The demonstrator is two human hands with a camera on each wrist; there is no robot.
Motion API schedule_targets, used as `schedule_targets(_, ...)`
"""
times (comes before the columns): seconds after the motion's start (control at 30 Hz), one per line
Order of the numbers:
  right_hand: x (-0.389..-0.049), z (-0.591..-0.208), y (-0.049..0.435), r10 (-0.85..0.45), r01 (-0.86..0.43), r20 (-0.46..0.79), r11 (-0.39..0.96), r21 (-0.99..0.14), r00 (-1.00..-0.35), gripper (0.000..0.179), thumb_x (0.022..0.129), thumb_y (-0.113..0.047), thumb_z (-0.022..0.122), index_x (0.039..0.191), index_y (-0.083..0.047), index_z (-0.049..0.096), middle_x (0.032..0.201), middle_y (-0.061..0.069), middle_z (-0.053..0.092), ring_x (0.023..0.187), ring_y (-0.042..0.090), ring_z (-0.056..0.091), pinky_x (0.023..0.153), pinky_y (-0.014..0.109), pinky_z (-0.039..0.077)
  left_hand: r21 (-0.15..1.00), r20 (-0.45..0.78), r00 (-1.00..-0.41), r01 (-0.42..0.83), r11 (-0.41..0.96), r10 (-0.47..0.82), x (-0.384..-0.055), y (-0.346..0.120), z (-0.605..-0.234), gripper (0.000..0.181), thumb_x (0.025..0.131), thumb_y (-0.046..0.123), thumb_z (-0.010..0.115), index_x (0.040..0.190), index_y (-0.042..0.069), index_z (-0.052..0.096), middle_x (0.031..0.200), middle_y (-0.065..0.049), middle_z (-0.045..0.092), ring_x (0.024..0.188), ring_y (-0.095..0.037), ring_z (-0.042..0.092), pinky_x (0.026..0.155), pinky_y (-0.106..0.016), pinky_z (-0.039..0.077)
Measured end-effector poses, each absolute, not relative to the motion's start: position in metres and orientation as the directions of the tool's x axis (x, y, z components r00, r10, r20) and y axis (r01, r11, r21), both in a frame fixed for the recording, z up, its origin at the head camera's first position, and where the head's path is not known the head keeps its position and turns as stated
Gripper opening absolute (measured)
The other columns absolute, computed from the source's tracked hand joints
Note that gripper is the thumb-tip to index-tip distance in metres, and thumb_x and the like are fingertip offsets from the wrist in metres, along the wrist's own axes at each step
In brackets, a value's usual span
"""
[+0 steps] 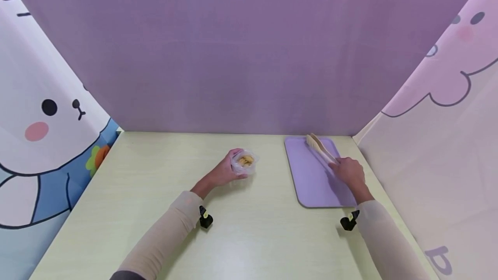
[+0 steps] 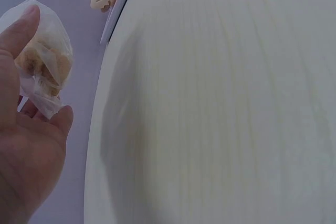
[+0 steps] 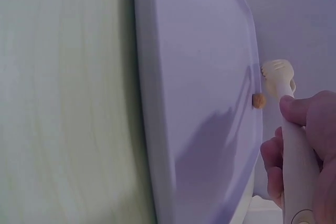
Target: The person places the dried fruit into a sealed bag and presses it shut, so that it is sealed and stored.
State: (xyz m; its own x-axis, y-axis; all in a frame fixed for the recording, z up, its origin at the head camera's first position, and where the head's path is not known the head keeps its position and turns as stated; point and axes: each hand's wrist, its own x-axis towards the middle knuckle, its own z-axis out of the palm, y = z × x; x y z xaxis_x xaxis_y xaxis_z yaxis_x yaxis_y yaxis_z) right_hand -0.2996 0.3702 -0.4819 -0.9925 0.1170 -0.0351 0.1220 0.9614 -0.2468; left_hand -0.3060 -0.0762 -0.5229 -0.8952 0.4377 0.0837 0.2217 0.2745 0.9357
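My left hand (image 1: 225,171) holds a thin clear plastic bag (image 1: 254,164) of golden-brown food pieces (image 1: 245,160) above the table, its mouth facing up. In the left wrist view the thumb lies along one side of the bag and the fingers support the other. Beige tongs (image 1: 320,148) are in my right hand (image 1: 349,171), with slotted heads pointing to the far end of a purple tray (image 1: 311,185). Close by the tongs' heads, a small brown piece (image 3: 258,100) shows at the tray's far edge in the right wrist view.
The pale wood-grain table (image 1: 241,237) ends at a purple back panel (image 1: 249,55). Cartoon-printed cloths hang at the left (image 1: 58,141) and right (image 1: 439,141). The tray lies near the table's right edge.
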Motion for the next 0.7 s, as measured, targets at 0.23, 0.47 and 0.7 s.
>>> schedule_targets(0.23,-0.289,-0.481,0.369,0.074,0.069,0.01,0.958,-0.278,-0.997,0.051,0.099,-0.043,0.06,0.134,-0.006,0.066,0.088,0.022,0.069,0.075,0.035,0.06,0.054,0.038,0.041,0.936,0.079,-0.897,0.216,0.276,0.435,-0.306,-0.076,-0.522,0.09,0.083,0.01,0.084,0.154,0.008,0.028,0.153,-0.018,0.042,0.131,-0.033,0.048,0.111,-0.05,0.039)
schedule_targets(0.47,-0.28,-0.479,0.365,0.038,0.026,0.039,0.962,-0.273,-0.999,0.046,0.098,-0.041,0.061,0.128,-0.008,0.07,0.084,0.019,0.069,0.077,0.038,0.062,0.055,0.041,0.042,0.938,0.079,-0.895,0.216,0.27,0.439,-0.305,-0.076,-0.523,0.09,0.084,0.012,0.084,0.154,0.008,0.028,0.154,-0.018,0.041,0.132,-0.033,0.047,0.112,-0.05,0.039)
schedule_targets(0.7,-0.274,-0.48,0.362,0.019,0.004,0.053,0.961,-0.277,-0.998,0.048,0.097,-0.042,0.061,0.129,-0.008,0.07,0.078,0.013,0.068,0.075,0.032,0.059,0.057,0.035,0.04,0.939,0.077,-0.898,0.212,0.271,0.434,-0.305,-0.075,-0.522,0.092,0.082,0.008,0.085,0.154,0.007,0.028,0.154,-0.019,0.041,0.133,-0.033,0.046,0.113,-0.049,0.037)
